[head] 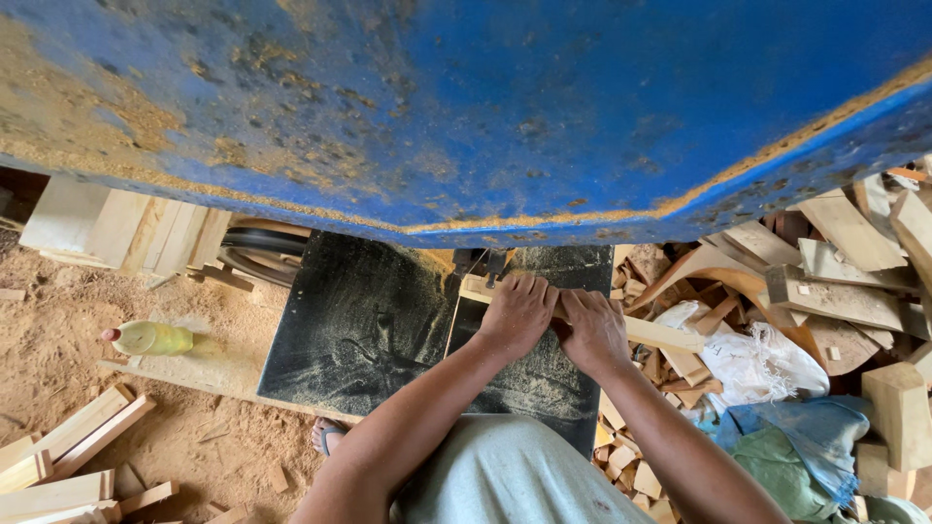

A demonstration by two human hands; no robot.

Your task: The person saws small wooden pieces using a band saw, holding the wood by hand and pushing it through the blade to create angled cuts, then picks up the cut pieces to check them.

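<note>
Wood strip [652, 333] under both hands' fingers [529, 287]

Soft daylight, sharp centre, perhaps slightly warped edges.

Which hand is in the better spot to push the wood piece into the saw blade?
Probably the left hand. It rests on the wood piece right beside the blade guide, at the end being cut. The right hand presses farther along, better for steadying the long end over the black table.
</note>
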